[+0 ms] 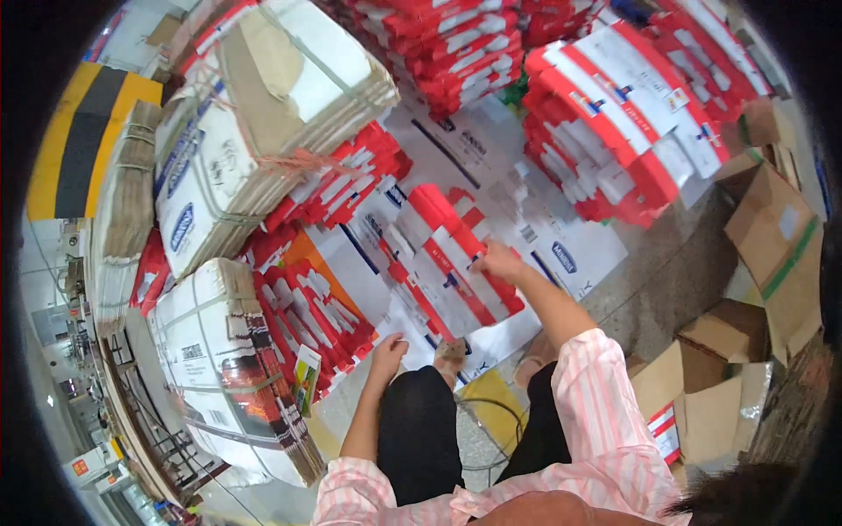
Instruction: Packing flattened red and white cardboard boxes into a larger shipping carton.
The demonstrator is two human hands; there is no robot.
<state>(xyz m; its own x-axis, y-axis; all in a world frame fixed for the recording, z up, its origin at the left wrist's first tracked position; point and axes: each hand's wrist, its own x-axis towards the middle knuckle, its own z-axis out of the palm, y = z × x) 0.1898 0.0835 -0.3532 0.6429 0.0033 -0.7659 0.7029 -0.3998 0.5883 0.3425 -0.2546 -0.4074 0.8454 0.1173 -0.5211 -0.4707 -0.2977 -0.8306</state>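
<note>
Right, right hand (pixel 500 261) grips the right edge of a red-and-white carton (pixel 449 270); its small print is too blurred to read. Carton's over a white sheet (pixel 583 238) with a blue oval logo (pixel 565 257) and dark print. Left hand (pixel 390 352) loosely curled near the left knee (pixel 421 390), contents can't be told.

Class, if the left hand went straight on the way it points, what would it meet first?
Probably the red-white carton at the right hand: it lies ahead of the left hand, up and right. Depth is unclear, so the white sheet could come first.
</note>
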